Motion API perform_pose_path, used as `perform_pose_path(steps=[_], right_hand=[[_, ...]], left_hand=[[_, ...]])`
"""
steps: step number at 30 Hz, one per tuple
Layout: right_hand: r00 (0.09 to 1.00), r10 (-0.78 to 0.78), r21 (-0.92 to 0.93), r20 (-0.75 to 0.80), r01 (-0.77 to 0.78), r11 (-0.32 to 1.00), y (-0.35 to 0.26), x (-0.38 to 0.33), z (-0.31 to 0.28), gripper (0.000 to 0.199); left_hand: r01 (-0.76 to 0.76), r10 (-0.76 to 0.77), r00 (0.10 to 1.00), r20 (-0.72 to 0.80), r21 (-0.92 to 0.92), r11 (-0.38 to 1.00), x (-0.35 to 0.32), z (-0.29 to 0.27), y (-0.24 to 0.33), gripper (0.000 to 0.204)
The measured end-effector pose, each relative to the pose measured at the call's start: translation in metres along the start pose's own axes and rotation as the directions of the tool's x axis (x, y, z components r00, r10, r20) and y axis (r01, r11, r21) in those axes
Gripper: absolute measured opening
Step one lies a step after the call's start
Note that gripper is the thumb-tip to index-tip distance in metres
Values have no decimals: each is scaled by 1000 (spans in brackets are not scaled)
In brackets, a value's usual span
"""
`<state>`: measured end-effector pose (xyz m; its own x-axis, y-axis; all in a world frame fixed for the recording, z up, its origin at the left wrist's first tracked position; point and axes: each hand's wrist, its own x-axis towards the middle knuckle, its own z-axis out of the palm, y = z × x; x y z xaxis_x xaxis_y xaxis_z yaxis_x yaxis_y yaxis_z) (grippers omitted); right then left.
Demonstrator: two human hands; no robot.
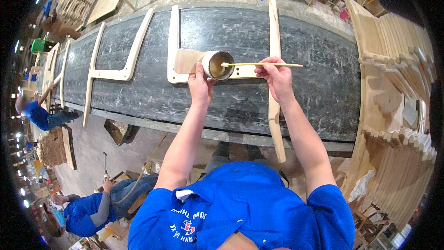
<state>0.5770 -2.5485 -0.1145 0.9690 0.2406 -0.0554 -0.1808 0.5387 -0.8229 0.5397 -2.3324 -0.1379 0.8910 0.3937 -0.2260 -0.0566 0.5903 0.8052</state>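
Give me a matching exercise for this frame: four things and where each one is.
Things:
1. round white cup
2. thin pale wooden stick
3. pale H-shaped wooden frame
4. stacked pale wooden panels

Places:
A. flat on the dark workbench
B. in the left hand
C. at the far right
D. in the right hand, tip in the cup

Pairs: 1-B, 2-D, 3-A, 4-C

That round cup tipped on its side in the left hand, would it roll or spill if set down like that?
The cup looks cylindrical, so lying sideways it would probably roll on the dark bench. Its open mouth faces sideways, so the brownish contents could run out. The left hand holds it one-handed; likely light.
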Motion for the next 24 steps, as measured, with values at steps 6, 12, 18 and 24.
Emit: perform_pose_path(steps=[6, 12, 18, 24], right_hand=[[973, 94, 68, -212, -81, 994, 13, 3, -28, 9], [883, 321, 211, -343, -260, 942, 27, 8, -41, 20], [995, -27, -172, -100, 10, 985, 5, 30, -29, 13], [992, -117, -432, 43, 124, 893, 12, 37, -5, 14]], left_hand=[[115, -116, 993, -17, -75, 991, 2, 14, -37, 28], [190, -190, 982, 3, -101, 977, 5, 19, -62, 28], [234, -253, 962, -98, -171, 957, 10, -25, -61, 33], [252, -281, 942, -180, -171, 953, 2, -48, -66, 35]])
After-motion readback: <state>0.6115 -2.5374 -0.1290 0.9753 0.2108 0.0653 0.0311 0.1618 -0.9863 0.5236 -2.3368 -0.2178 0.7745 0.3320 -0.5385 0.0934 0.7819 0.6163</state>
